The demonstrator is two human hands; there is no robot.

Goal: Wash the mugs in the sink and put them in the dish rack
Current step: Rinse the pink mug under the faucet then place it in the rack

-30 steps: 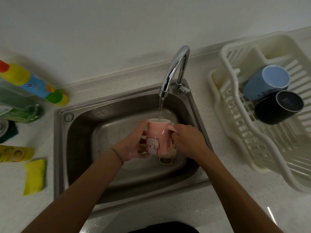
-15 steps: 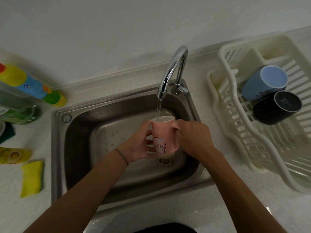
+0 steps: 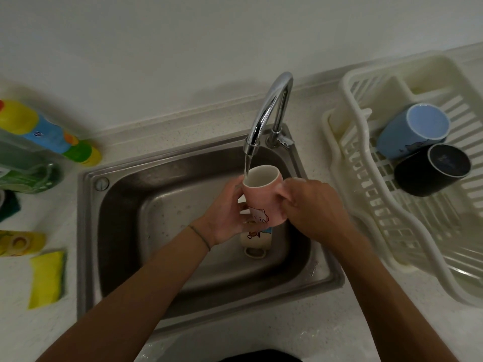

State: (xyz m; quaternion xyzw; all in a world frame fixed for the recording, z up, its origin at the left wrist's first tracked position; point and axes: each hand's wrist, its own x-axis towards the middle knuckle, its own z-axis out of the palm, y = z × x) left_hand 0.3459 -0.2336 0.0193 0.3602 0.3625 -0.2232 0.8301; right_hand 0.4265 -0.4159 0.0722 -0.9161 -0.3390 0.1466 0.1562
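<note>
Gripping the pink mug (image 3: 262, 198), the left hand (image 3: 224, 218) and right hand (image 3: 311, 207) had raised and tilted it under the faucet (image 3: 269, 113); rinsing looked nearly done.

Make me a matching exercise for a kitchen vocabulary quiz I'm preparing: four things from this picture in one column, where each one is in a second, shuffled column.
Things:
1. pink mug
2. cream mug
3. blue mug
4. yellow sponge

Places:
A. on the counter left of the sink
B. held under the running tap by the left hand and right hand
C. in the dish rack, beside the black mug
D. lying on the sink floor

Pairs: 1-B, 2-D, 3-C, 4-A
</note>
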